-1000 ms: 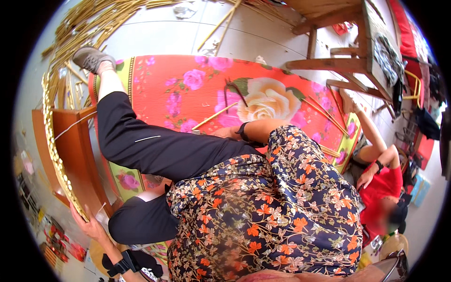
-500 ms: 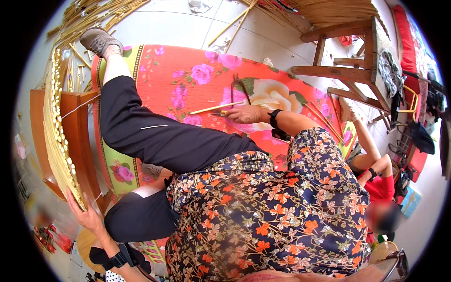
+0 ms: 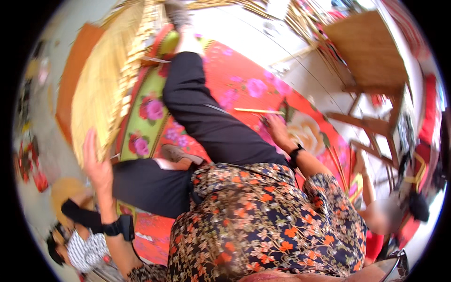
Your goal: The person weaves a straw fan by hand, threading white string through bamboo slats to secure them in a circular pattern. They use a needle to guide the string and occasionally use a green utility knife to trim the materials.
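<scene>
A large woven panel of pale split strips (image 3: 101, 89) with a row of cut ends along its edge stands at the left. My left hand (image 3: 97, 162) lies against its lower part, fingers stretched out and flat on the strips. On the red flowered mat (image 3: 225, 70), my right hand (image 3: 280, 132) rests with its fingers curled around a small dark thing, too blurred to name. Just beyond those fingers lies a thin pale stick (image 3: 258, 111). Another thin strip (image 3: 217, 108) lies across my dark trouser leg.
A brown wooden board (image 3: 70, 98) stands behind the panel. A wooden stool (image 3: 371, 113) is at the right, with a person (image 3: 373, 235) in red below it. Loose sticks (image 3: 300, 23) lie on the far floor, others (image 3: 338, 164) on the mat.
The view has turned, showing more of the panel's broad face. My left hand has gone from the panel's lower end to flat on its face. My right hand remains near the stick.
</scene>
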A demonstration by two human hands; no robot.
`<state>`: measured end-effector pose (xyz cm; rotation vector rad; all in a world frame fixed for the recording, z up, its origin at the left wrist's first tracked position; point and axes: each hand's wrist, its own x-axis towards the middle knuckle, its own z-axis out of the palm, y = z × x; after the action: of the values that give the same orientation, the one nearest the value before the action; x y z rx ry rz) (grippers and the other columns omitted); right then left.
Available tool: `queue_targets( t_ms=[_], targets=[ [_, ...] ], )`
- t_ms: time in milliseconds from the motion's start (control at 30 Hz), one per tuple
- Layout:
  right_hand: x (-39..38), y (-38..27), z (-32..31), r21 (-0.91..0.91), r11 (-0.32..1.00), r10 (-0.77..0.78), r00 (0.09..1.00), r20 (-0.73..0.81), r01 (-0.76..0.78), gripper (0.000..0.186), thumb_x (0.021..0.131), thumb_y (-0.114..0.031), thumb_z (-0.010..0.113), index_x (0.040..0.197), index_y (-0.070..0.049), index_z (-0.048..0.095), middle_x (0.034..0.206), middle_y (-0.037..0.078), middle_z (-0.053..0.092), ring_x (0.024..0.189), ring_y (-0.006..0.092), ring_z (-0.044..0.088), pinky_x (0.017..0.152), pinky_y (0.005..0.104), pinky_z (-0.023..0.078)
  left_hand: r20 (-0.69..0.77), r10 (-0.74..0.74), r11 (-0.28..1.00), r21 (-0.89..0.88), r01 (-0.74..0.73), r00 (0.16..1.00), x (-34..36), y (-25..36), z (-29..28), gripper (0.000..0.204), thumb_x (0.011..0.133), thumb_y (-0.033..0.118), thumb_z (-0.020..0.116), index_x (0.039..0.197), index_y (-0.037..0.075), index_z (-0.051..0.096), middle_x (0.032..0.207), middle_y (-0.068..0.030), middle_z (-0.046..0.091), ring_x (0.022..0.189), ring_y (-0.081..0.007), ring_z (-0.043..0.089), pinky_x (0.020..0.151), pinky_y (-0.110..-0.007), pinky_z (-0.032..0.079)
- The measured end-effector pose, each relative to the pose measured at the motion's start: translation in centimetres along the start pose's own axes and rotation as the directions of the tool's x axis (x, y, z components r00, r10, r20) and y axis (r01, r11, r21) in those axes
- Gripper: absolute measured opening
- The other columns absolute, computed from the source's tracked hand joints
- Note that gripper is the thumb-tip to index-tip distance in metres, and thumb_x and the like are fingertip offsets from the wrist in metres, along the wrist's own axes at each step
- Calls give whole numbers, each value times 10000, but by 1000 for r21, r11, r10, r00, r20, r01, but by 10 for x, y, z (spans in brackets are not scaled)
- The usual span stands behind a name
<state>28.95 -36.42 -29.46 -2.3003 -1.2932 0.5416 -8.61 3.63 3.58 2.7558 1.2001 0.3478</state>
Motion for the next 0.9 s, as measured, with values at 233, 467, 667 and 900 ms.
queue_targets(
  t_ms=[233,467,667,900],
  targets=[
    [12,35,16,-315,949,46,976,214,24,281,860,-283,707,965,-37,620,975,197,654,920,399,629,751,487,514,-31,-49,991,-126,45,998,-25,29,-2,696,707,-125,677,1370,17,522,1388,-170,538,1325,-334,489,1101,-387,398],
    [9,41,29,-288,950,182,965,187,-123,200,923,-219,571,902,-26,616,1082,192,630,973,398,612,778,496,515,-62,-9,992,-125,1,998,-55,34,0,764,630,-176,677,1355,22,539,1370,-159,551,1328,-334,489,1110,-411,397],
    [15,37,11,-74,986,162,939,304,-146,204,909,-237,603,902,-41,662,847,222,679,842,427,652,762,521,501,16,-26,991,-130,27,1000,-66,31,-16,746,638,-122,717,1350,24,550,1376,-154,550,1340,-332,473,1118,-418,388],
    [13,12,-4,3,970,217,864,454,-245,231,895,-260,637,871,-33,671,792,172,648,768,339,627,701,434,492,162,26,962,-273,20,986,-58,32,-51,608,799,310,767,1281,-16,590,1344,-172,577,1299,-324,517,1091,-411,400]
  ],
)
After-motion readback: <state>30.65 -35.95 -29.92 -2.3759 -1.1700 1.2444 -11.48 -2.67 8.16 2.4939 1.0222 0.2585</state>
